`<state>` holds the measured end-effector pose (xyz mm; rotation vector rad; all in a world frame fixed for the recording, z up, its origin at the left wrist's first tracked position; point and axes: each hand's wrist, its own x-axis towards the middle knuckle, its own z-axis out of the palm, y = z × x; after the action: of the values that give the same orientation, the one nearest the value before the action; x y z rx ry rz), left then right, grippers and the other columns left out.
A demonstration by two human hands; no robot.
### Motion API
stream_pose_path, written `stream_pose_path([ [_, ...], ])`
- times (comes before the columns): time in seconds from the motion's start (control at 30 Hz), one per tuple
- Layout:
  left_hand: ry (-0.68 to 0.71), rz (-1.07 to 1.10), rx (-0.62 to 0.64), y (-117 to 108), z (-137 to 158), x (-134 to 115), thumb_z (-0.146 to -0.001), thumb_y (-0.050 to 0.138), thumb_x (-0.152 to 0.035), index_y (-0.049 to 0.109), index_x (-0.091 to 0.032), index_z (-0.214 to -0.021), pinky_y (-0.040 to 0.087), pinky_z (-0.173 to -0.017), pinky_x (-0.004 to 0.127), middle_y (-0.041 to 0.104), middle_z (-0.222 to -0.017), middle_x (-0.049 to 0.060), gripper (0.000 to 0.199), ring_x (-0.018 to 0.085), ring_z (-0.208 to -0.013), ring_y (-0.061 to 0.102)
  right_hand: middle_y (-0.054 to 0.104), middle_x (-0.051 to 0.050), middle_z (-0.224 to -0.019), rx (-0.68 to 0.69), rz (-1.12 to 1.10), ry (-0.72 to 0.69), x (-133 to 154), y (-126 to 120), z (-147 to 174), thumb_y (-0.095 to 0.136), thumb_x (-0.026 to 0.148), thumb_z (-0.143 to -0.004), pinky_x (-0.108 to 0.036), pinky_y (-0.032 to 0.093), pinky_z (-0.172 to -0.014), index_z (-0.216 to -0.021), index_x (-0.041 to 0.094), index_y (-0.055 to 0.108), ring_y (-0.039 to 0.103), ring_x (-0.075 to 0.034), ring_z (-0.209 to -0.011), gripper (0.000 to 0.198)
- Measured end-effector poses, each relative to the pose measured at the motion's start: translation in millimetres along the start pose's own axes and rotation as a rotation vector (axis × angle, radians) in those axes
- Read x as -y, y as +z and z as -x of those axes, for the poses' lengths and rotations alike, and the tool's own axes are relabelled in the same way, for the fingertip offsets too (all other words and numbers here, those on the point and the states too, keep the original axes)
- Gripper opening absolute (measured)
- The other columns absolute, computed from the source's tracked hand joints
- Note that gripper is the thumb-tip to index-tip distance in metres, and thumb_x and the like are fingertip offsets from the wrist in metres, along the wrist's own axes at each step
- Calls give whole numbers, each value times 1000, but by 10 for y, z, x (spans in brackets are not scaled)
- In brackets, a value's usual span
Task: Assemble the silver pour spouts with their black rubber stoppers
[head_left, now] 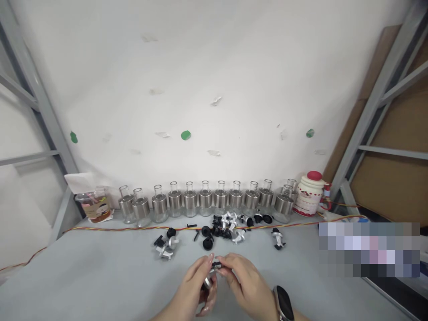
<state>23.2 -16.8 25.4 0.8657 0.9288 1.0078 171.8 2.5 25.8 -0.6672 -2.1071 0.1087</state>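
Note:
My left hand (194, 283) is closed around a silver-and-black bottle pourer (207, 282), held low over the near middle of the table. My right hand (245, 276) pinches a small black piece (216, 265) at the pourer's top, fingertips almost meeting those of the left. Fingers hide much of the pourer. Just beyond the hands lie loose round black caps (207, 243) and a pile of silver and black pourer parts (227, 223). Several pourers (163, 252) lie together to the left, and one pourer (277, 238) rests by itself to the right.
Several glass bottles (190, 198) with metal sleeves stand in a row along the white wall (214, 67). A plastic tub (96, 207) is at the left end, a white-and-red jar (308, 196) at the right. Twisted wire (110, 229) crosses the grey table (83, 276).

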Motion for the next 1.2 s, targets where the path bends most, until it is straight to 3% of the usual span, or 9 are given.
stream_pose_path([
  [0.27, -40, 76, 70, -88, -81, 32, -74, 46, -54, 47, -17, -66, 16, -22, 13, 39, -35, -10, 37, 3, -23, 27, 61, -5, -81, 64, -156, 71, -33, 21, 16, 38, 18, -87, -26, 48, -68, -101, 19, 47, 58, -15, -74, 17],
  [0.5, -127, -10, 64, -71, -69, -69, -68, 40, -66, 44, -18, -59, 15, -22, 13, 36, -33, -10, 49, 3, -20, 25, 62, -5, -78, 86, -80, 36, -31, -25, -11, 37, 25, -88, -27, 49, -65, -98, 19, 50, 58, -15, -71, 17],
  [0.77, -171, 86, 106, -92, -73, -42, -69, 50, -57, 48, -18, -63, 14, -26, 14, 40, -35, -9, 39, 3, -24, 27, 57, -4, -70, 173, -93, 51, -24, -79, -78, 32, 16, -87, -27, 48, -62, -97, 18, 52, 54, -16, -66, 22],
  [0.97, -187, 87, 170, -112, -67, -62, -70, 38, -67, 46, -18, -57, 14, -24, 14, 33, -34, -10, 51, 2, -22, 22, 56, -3, -70, 179, -135, 83, -29, -59, -49, 31, 18, -88, -26, 46, -61, -97, 18, 49, 53, -15, -64, 20],
  [1.2, -209, 48, 135, -107, -50, -83, -68, 36, -70, 46, -18, -58, 14, -23, 13, 33, -34, -10, 54, 2, -21, 22, 55, -2, -70, 177, -126, 77, -36, -63, -25, 33, 19, -88, -25, 45, -60, -98, 19, 48, 51, -14, -62, 18],
])
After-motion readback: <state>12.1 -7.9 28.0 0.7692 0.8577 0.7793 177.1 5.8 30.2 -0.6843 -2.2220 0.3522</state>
